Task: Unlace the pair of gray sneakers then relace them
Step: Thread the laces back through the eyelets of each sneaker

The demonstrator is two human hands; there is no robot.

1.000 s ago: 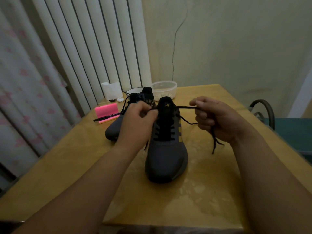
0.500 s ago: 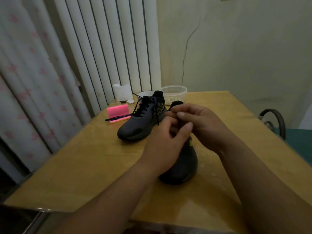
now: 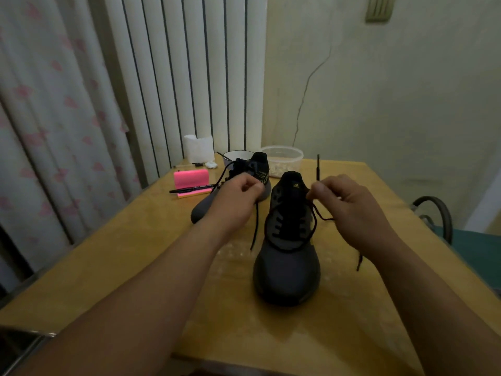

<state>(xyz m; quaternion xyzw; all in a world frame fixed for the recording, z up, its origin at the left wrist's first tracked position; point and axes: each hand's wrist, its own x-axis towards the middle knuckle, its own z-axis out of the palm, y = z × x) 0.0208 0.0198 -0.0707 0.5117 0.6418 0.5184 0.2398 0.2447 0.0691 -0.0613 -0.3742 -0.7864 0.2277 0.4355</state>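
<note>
We saw glossy yellow table (image 3: 108, 267). Pink block (image 3: 191, 178) lay at far left, black pen (image 3: 189, 189) touching its near edge. Behind block, white paper (image 3: 198, 147) stood upright, small white lump (image 3: 211, 164) just beside. Bowl (image 3: 233, 154) and clear tub (image 3: 283, 156) of pale bits sat at far edge. We noted blinds (image 3: 189, 77), flowered curtain (image 3: 54, 118) left, crack (image 3: 306, 93) on wall, chair (image 3: 439, 210) right.
</note>
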